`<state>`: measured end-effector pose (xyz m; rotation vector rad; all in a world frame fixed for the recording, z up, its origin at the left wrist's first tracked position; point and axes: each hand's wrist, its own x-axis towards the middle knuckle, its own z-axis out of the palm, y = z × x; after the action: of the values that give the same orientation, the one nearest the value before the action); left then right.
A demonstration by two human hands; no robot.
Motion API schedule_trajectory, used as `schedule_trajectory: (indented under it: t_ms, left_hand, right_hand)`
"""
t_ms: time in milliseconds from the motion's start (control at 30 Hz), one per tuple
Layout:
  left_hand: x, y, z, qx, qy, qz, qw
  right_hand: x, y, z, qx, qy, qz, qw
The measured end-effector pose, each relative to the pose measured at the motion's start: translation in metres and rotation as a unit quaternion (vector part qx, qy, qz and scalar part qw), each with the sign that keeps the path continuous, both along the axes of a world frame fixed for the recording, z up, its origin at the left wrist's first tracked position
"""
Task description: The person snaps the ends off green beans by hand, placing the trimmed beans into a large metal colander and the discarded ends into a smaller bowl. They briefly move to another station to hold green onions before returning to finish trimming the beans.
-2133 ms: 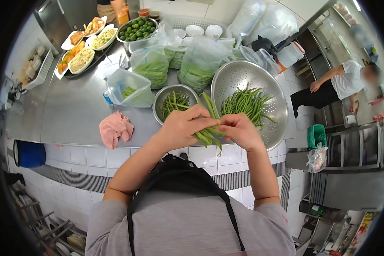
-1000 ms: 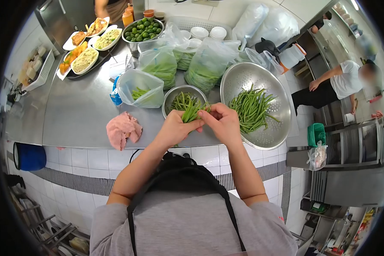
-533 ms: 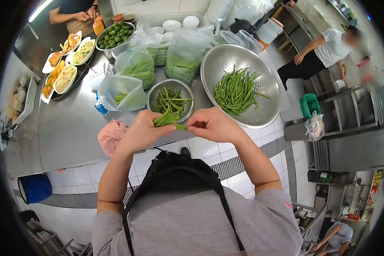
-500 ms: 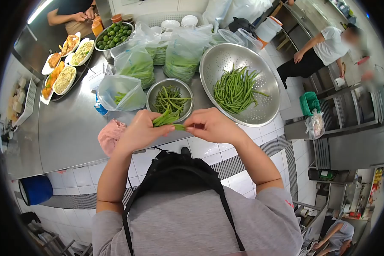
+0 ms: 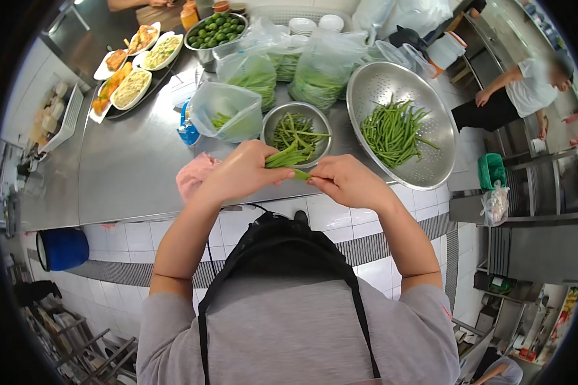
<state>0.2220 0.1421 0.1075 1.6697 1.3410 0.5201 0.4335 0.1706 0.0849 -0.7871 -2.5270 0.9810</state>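
Note:
A small bunch of green beans (image 5: 289, 156) is clasped in my left hand (image 5: 247, 168), with the thumb along its lower side. My right hand (image 5: 350, 183) pinches the end of a bean sticking out of that bunch. Both hands are just in front of a small steel bowl (image 5: 324, 120) containing bean pieces (image 5: 295, 135). Right of it, a large steel colander (image 5: 438, 112) holds a pile of whole green beans (image 5: 392, 133). An open plastic bag (image 5: 237, 106) with some beans stands left of the bowl.
Tied bags of beans (image 5: 318, 74) stand behind the bowl on the steel table (image 5: 128, 173). A pink cloth (image 5: 191, 176) lies by my left wrist. Filled white dishes (image 5: 131, 90) and a bowl of green limes (image 5: 215, 32) are farther back. A person (image 5: 533, 86) stands at right.
The head view has turned, so the table's things appear farther right. My hands stay close together on the beans, my right fingers still at the bean's end.

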Motion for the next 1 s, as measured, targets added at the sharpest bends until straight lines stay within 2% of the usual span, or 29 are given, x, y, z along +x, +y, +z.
schedule_trajectory:
  t_ms: [33,100,133,200,233,300,333,400,433,500,533,567,600,633,667,733,800,867,933,1000]
  left_hand:
    - [-0.001,-0.002,0.003,0.000,0.003,0.005,1.000]
    - [-0.002,-0.005,0.014,-0.032,0.028,0.021,0.999]
    - [-0.004,-0.007,0.014,-0.031,0.029,0.025,0.999]
    - [-0.009,-0.009,0.012,-0.051,-0.005,0.061,0.997]
    - [-0.009,-0.010,0.004,-0.051,-0.004,0.065,0.997]
    - [-0.006,-0.011,-0.022,-0.078,-0.250,0.139,0.955]
    - [-0.005,-0.011,-0.029,-0.076,-0.250,0.144,0.954]
    - [-0.005,-0.012,-0.041,-0.076,-0.315,0.173,0.930]
    - [-0.007,-0.014,-0.048,-0.074,-0.315,0.178,0.929]
    - [-0.009,-0.019,-0.059,-0.109,-0.314,0.219,0.917]
    - [-0.009,-0.021,-0.062,-0.110,-0.312,0.221,0.917]
    - [-0.008,-0.023,-0.064,-0.138,-0.318,0.222,0.911]
    - [-0.007,-0.024,-0.066,-0.166,-0.323,0.222,0.905]
    - [-0.005,-0.024,-0.068,-0.167,-0.321,0.223,0.905]
    - [-0.004,-0.023,-0.070,-0.179,-0.323,0.206,0.906]
    - [-0.004,-0.018,-0.072,-0.186,-0.327,0.194,0.906]
    - [-0.005,-0.017,-0.074,-0.214,-0.339,0.192,0.896]
    - [-0.005,-0.014,-0.074,-0.215,-0.332,0.188,0.899]
    - [-0.002,-0.010,-0.073,-0.214,-0.327,0.181,0.902]
    - [0.003,-0.007,-0.071,-0.199,-0.302,0.161,0.918]
  right_hand:
    - [-0.001,0.002,-0.002,0.000,0.003,0.005,1.000]
    - [-0.003,0.006,-0.004,0.102,0.051,-0.013,0.993]
    - [-0.005,0.007,-0.003,0.102,0.053,-0.009,0.993]
    - [-0.009,0.006,0.002,-0.080,0.166,-0.058,0.981]
    - [-0.013,0.005,0.000,-0.080,0.167,-0.053,0.981]
    - [-0.024,0.004,-0.007,-0.202,0.269,-0.134,0.932]
    - [-0.028,0.006,-0.015,-0.203,0.269,-0.129,0.933]
    - [-0.035,0.012,-0.029,-0.205,0.381,-0.196,0.880]
    - [-0.032,0.017,-0.028,-0.207,0.380,-0.191,0.881]
    - [-0.022,0.030,-0.024,-0.117,0.362,-0.309,0.872]
    - [-0.023,0.034,-0.028,-0.121,0.363,-0.308,0.871]
    - [-0.024,0.039,-0.038,-0.010,0.247,-0.265,0.932]
    - [-0.025,0.044,-0.051,0.102,0.123,-0.214,0.964]
    - [-0.028,0.047,-0.064,0.107,0.056,-0.217,0.969]
    - [-0.026,0.048,-0.073,0.106,0.058,-0.216,0.969]
    - [-0.032,0.046,-0.064,0.082,0.144,-0.243,0.956]
    - [-0.026,0.040,-0.044,0.046,0.157,-0.230,0.959]
    - [-0.025,0.034,-0.026,0.108,0.198,-0.102,0.969]
    - [-0.026,0.029,-0.016,0.117,0.186,-0.077,0.973]
    - [-0.028,0.033,-0.013,0.265,0.158,-0.053,0.950]
